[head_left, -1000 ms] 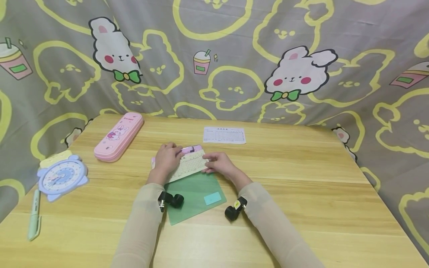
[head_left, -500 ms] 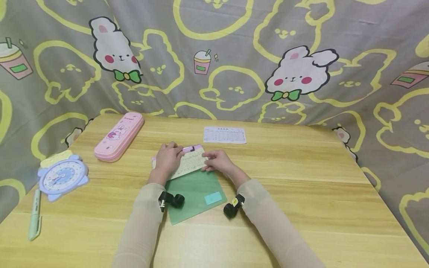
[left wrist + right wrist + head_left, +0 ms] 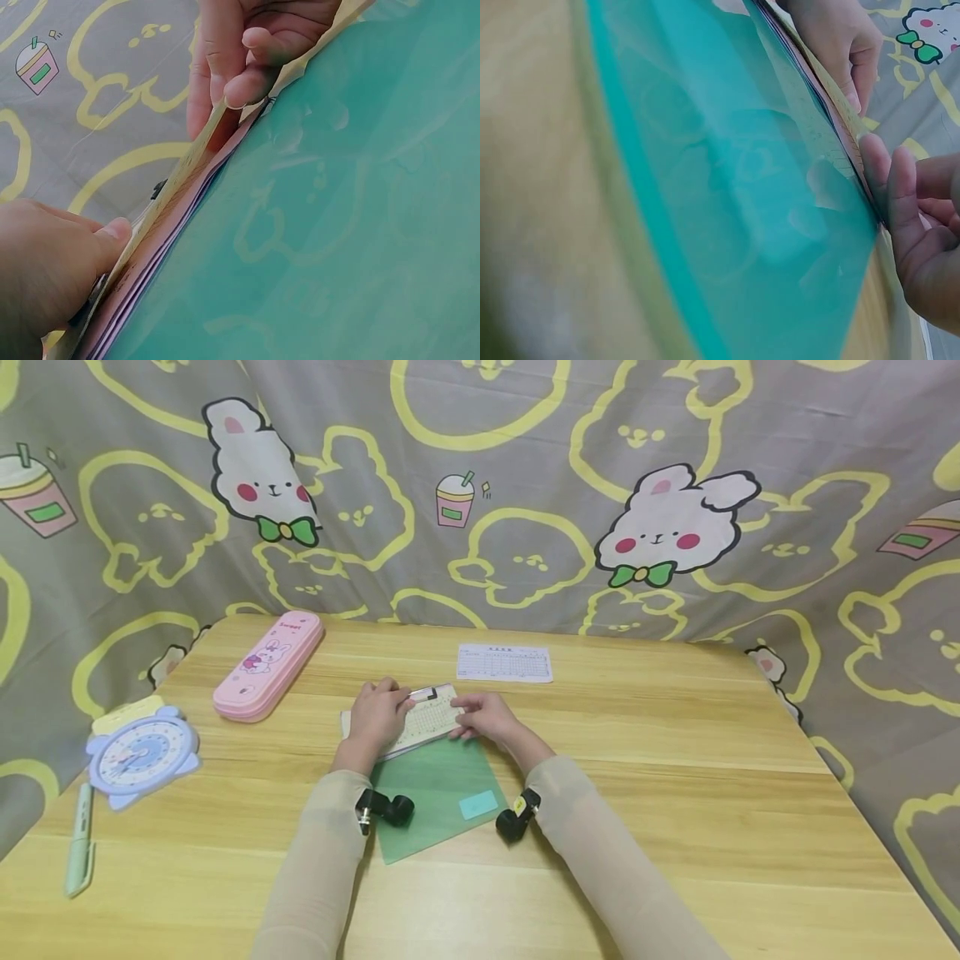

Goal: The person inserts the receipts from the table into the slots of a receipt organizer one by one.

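A smooth green board (image 3: 431, 802) with a blue sticker (image 3: 477, 805) lies at the table's middle. A stack of printed paper forms (image 3: 426, 720) covers its far part, with a small dark clip (image 3: 423, 695) at the far edge. My left hand (image 3: 377, 718) holds the stack's left end, its thumb on the top sheet beside the clip. With thumb and fingers, my right hand (image 3: 491, 722) pinches the right edge of the pale top form. In the left wrist view, the pale form (image 3: 174, 184) stands slightly apart from the pinkish sheets (image 3: 139, 289) beneath.
Behind the board lies a loose white form (image 3: 504, 662). On the left are a pink pencil case (image 3: 267, 667), a blue toy clock (image 3: 140, 752) on a yellow piece (image 3: 123, 714), and a pale green pen (image 3: 79, 843). A patterned curtain (image 3: 525, 468) hangs beyond the table.
The pale form has shifted away from me and now covers the lilac strip at the stack's far edge. My right hand moved slightly left and away; my left hand stayed put.
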Available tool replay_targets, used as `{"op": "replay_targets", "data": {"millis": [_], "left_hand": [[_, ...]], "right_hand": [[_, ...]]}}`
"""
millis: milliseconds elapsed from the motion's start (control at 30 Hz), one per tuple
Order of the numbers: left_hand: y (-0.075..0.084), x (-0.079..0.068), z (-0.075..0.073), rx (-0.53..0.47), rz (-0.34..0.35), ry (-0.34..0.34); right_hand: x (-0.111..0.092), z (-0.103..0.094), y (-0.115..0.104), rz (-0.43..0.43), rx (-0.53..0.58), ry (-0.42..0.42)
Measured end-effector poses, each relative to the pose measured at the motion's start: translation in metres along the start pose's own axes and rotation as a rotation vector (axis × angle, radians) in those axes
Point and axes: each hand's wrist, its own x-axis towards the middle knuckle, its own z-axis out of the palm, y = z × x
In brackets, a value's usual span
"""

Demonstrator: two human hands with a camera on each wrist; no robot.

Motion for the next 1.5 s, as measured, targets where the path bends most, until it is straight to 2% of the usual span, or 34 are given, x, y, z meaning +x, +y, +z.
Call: {"op": "replay_targets", "data": {"millis": [333,667,800,1033,1133,1233,1300,1500], "left_hand": [[-0.001,0.001,0.001,-0.007,0.004,0.007],[-0.004,0.001,0.002,-0.036,-0.027,-0.002],[-0.004,0.000,0.002,-0.049,-0.020,0.010],[-0.005,-0.002,0.003,-0.072,-0.018,0.036],[-0.004,-0.002,0.003,-0.084,-0.016,0.039],[-0.003,-0.002,0.002,-0.091,-0.015,0.047],[-0.003,-0.002,0.002,-0.094,-0.014,0.052],[-0.002,-0.002,0.002,-0.096,-0.018,0.051]], "right_hand": [[0.002,-0.001,0.000,-0.020,0.001,0.001],[-0.006,-0.009,0.006,-0.080,0.002,-0.070],[-0.010,-0.015,0.009,-0.098,-0.028,-0.108],[-0.018,-0.033,0.005,-0.072,-0.130,-0.198],[-0.021,-0.048,-0.004,-0.117,-0.174,-0.225],[-0.020,-0.067,-0.014,-0.185,-0.194,-0.207],[-0.018,-0.080,-0.022,-0.222,-0.238,-0.163],[-0.007,-0.112,-0.040,-0.216,-0.342,-0.018]]}}
